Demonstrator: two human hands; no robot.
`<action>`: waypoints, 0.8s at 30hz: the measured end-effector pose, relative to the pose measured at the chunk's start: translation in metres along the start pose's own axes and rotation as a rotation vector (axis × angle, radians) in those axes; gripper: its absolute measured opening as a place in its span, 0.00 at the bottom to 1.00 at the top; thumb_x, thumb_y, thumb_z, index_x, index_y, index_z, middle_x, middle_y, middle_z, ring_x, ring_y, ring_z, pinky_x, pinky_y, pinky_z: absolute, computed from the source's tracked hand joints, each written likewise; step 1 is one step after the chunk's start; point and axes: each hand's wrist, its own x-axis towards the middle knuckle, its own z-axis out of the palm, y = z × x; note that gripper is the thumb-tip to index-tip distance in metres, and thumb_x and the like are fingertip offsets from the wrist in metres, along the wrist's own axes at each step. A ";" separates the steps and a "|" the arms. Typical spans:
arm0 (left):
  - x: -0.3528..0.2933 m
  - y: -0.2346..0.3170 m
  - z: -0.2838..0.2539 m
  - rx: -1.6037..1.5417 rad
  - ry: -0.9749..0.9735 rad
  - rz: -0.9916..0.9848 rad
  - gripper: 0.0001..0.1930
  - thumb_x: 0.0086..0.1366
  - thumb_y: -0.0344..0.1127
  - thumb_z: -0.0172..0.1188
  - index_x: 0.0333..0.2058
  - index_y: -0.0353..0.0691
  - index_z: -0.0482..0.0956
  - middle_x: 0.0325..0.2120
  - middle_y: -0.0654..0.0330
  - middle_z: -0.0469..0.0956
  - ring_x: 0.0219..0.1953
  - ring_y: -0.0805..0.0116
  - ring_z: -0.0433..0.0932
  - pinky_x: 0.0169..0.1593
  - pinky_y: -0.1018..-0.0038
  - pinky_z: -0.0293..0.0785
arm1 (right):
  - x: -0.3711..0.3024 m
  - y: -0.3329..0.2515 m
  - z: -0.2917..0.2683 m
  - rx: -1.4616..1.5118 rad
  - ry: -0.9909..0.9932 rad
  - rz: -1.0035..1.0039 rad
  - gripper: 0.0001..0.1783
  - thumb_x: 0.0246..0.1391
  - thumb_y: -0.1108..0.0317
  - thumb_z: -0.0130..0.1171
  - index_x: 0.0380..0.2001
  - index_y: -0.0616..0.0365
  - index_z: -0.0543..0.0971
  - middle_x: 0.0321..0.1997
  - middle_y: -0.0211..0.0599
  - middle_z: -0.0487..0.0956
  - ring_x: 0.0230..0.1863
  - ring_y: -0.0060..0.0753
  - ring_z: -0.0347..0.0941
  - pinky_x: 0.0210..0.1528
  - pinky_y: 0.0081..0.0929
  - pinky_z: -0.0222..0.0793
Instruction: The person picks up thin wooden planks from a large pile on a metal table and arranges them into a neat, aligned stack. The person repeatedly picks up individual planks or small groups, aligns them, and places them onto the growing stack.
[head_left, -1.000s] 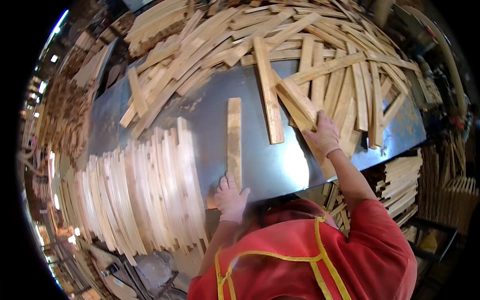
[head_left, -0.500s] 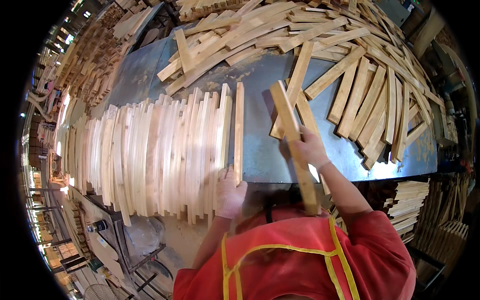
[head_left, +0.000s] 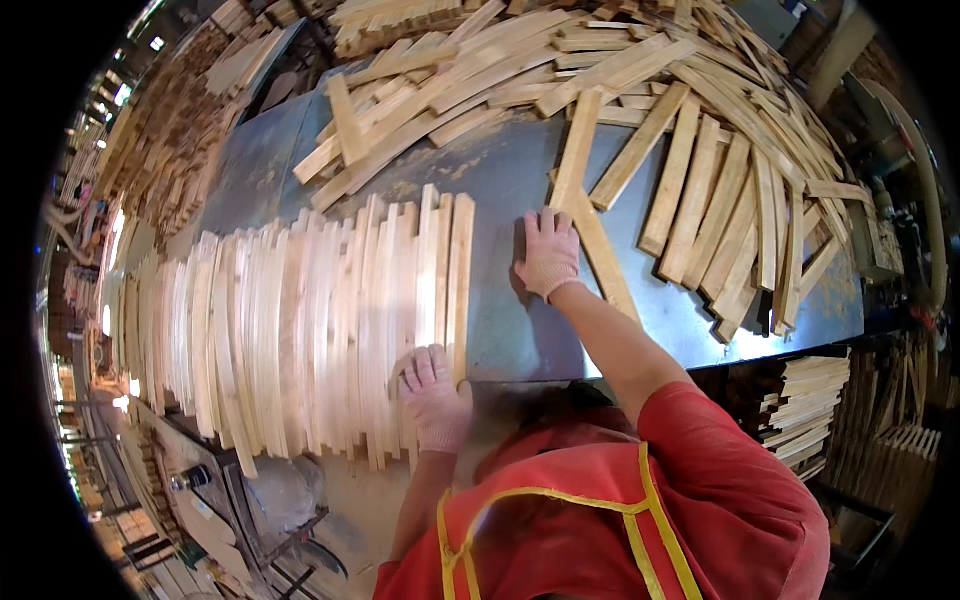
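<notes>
A long row of pale wooden strips [head_left: 310,320] stands side by side along the left of the metal table. My left hand [head_left: 437,400], gloved, lies over the near ends of the row's right part with its fingers spread. At that right end stands a yellower wooden strip [head_left: 460,280], close against its neighbours. My right hand [head_left: 549,255], also gloved, is over the bare metal with fingers stretched out, holding nothing. Just beyond its fingertips lies a loose strip [head_left: 577,150]; another loose strip [head_left: 607,265] slants beside the wrist.
The blue-grey metal table [head_left: 505,330] ends just in front of me. Loose strips [head_left: 700,200] fan out on its right, and a jumbled heap [head_left: 500,70] covers the far side. More stacked wood [head_left: 805,410] is below at the right. A dark bottle [head_left: 190,477] stands low at the left.
My right hand has let go of the strip it held and moved left and farther out, now empty. The strip that stood apart from the row's right end no longer does; the row is closed up there.
</notes>
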 end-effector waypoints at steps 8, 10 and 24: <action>0.046 0.077 0.022 -0.125 -0.004 0.170 0.48 0.59 0.55 0.71 0.73 0.40 0.63 0.72 0.50 0.62 0.74 0.48 0.59 0.74 0.50 0.58 | -0.063 0.035 -0.037 0.527 -0.313 -0.242 0.29 0.50 0.72 0.60 0.58 0.58 0.72 0.54 0.49 0.77 0.57 0.58 0.75 0.59 0.48 0.73; 0.058 0.098 0.036 -0.169 -0.058 0.124 0.48 0.60 0.56 0.71 0.73 0.39 0.63 0.72 0.50 0.62 0.73 0.48 0.60 0.73 0.50 0.59 | -0.016 0.070 -0.045 0.493 0.145 -0.101 0.23 0.54 0.71 0.58 0.54 0.61 0.74 0.55 0.56 0.78 0.57 0.64 0.75 0.61 0.52 0.71; 0.095 0.114 0.030 -1.305 -0.660 -0.217 0.43 0.62 0.37 0.67 0.74 0.36 0.59 0.60 0.52 0.77 0.60 0.61 0.78 0.63 0.63 0.75 | 0.019 0.204 -0.028 2.039 -0.338 0.605 0.32 0.60 0.78 0.64 0.68 0.61 0.70 0.59 0.40 0.82 0.58 0.37 0.82 0.65 0.40 0.80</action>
